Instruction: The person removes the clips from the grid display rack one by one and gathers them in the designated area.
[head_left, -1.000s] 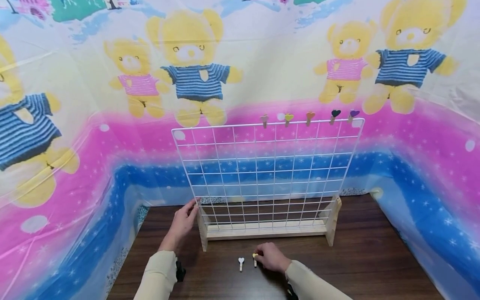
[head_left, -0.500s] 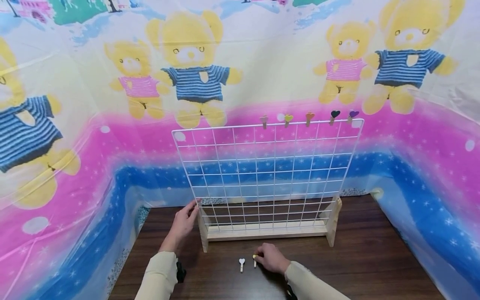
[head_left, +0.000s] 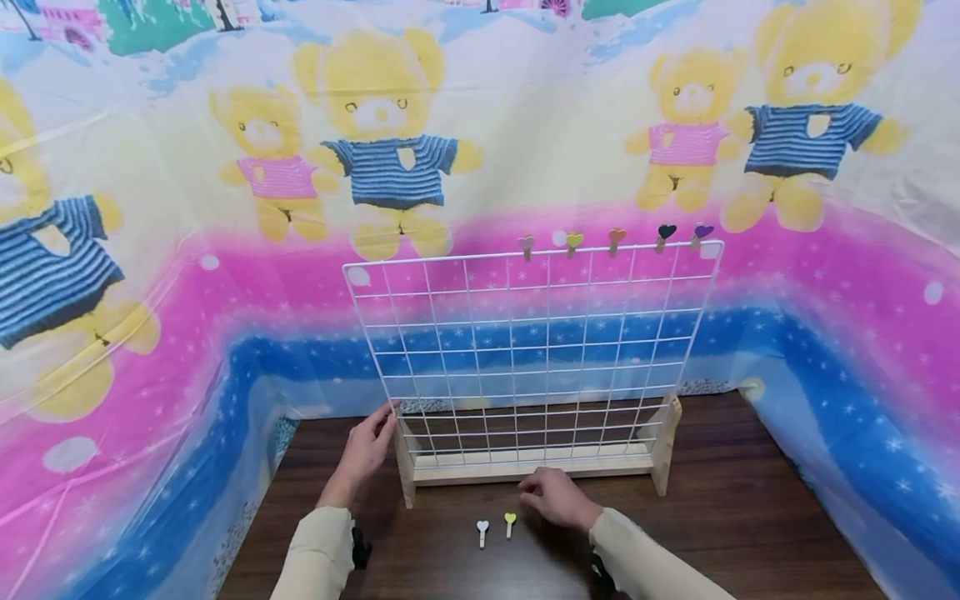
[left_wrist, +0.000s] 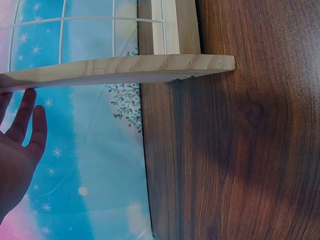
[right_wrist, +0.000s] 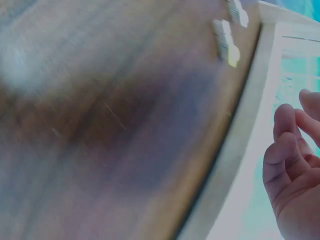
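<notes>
A white wire grid stands in a pale wooden base on the table. My left hand is at the stand's left side; in the left wrist view its extended fingertips touch the wooden side piece. My right hand hovers in front of the base, fingers loosely bent, holding nothing visible. To its left, two small clothespins lie on the table: one with a yellow heart, one with a white heart. Both appear in the right wrist view, the yellow-heart clothespin nearer.
Several heart clothespins sit along the grid's top wire, among them a dark green one, an orange one and a purple one. A bear-print cloth surrounds the dark brown table.
My right hand has let go of the yellow-heart clothespin, which now stays on the table, and has moved up and to the right. The left hand holds its place at the stand.
</notes>
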